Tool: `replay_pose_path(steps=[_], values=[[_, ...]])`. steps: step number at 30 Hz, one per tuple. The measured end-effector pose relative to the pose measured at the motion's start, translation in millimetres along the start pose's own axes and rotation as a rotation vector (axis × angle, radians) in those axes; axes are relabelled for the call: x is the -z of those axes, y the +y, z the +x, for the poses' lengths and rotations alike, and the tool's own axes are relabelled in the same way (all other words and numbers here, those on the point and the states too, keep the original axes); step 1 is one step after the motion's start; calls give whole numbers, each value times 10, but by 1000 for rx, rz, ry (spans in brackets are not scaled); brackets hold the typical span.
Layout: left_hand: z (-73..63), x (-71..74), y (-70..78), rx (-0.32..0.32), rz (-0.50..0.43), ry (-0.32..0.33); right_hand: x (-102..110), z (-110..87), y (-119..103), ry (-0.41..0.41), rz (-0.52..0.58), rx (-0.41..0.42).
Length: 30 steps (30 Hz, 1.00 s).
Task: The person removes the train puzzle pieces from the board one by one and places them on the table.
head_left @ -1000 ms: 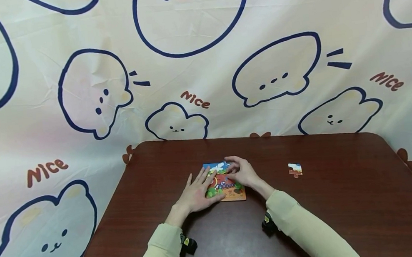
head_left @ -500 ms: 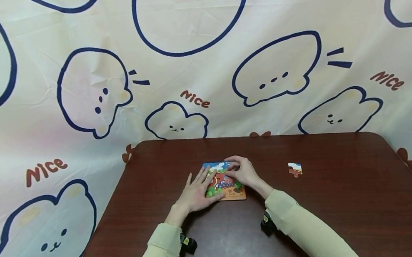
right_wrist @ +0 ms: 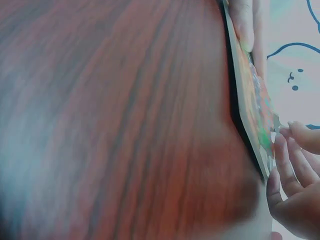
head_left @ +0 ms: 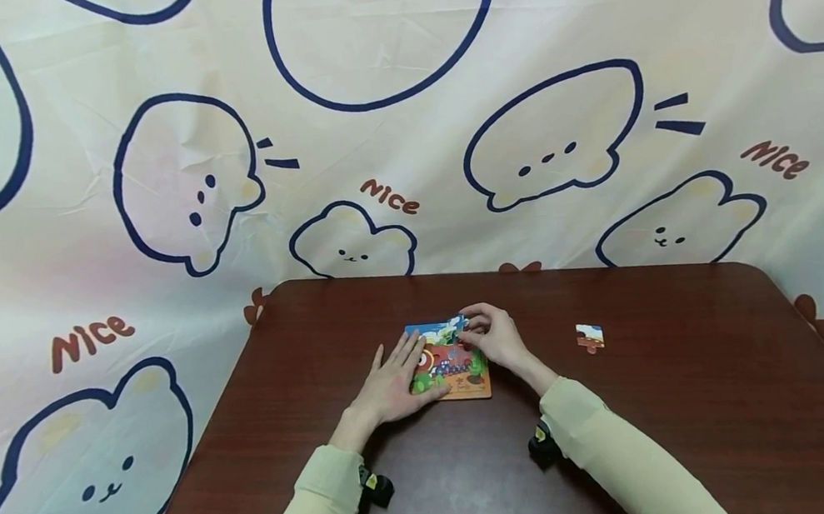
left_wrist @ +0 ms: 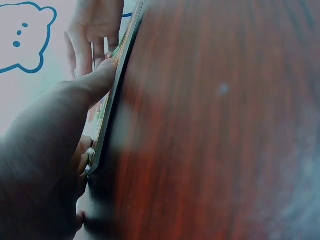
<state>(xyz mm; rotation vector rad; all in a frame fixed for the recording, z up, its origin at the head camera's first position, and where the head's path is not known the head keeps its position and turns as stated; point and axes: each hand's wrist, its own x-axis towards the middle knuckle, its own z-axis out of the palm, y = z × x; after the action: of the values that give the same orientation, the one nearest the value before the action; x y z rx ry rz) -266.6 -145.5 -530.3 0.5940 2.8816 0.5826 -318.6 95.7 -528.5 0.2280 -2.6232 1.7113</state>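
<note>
A flat jigsaw puzzle (head_left: 467,387), with blue sky, a red figure and green plants on it, lies on the table. My left hand (head_left: 393,383) rests over its left side with fingers spread, the thumb along the near edge. At the upper right corner my right hand (head_left: 497,337) pinches a puzzle piece (head_left: 456,325) with white cloud on it, tilted up from the picture. In the right wrist view, the thumb and fingers of the right hand (right_wrist: 295,175) meet at the board's edge. The left palm hides part of the picture.
A loose puzzle piece (head_left: 590,338), blue, white and brown, lies on the table to the right. The dark wooden table (head_left: 668,397) ends at a cloth backdrop (head_left: 438,145) with cartoon outlines. Each wrist wears a small black camera (head_left: 378,488).
My right hand has shifted slightly right and away from the picture's middle, the cloud piece tilting up with its fingers. The left hand stays in place.
</note>
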Motion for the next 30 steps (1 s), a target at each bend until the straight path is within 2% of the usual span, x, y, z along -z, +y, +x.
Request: replay_pose_path(steps=[7, 14, 23, 30], values=[[2, 3, 12, 3, 0, 6, 204, -57, 24, 1, 1, 0], [3, 10, 14, -2, 0, 3, 507, -134, 93, -11, 18, -10], [12, 14, -6, 0, -1, 8, 884, -247, 270, -11, -17, -25], [17, 0, -14, -4, -9, -1, 1103, -341, 377, 3, -89, -32]])
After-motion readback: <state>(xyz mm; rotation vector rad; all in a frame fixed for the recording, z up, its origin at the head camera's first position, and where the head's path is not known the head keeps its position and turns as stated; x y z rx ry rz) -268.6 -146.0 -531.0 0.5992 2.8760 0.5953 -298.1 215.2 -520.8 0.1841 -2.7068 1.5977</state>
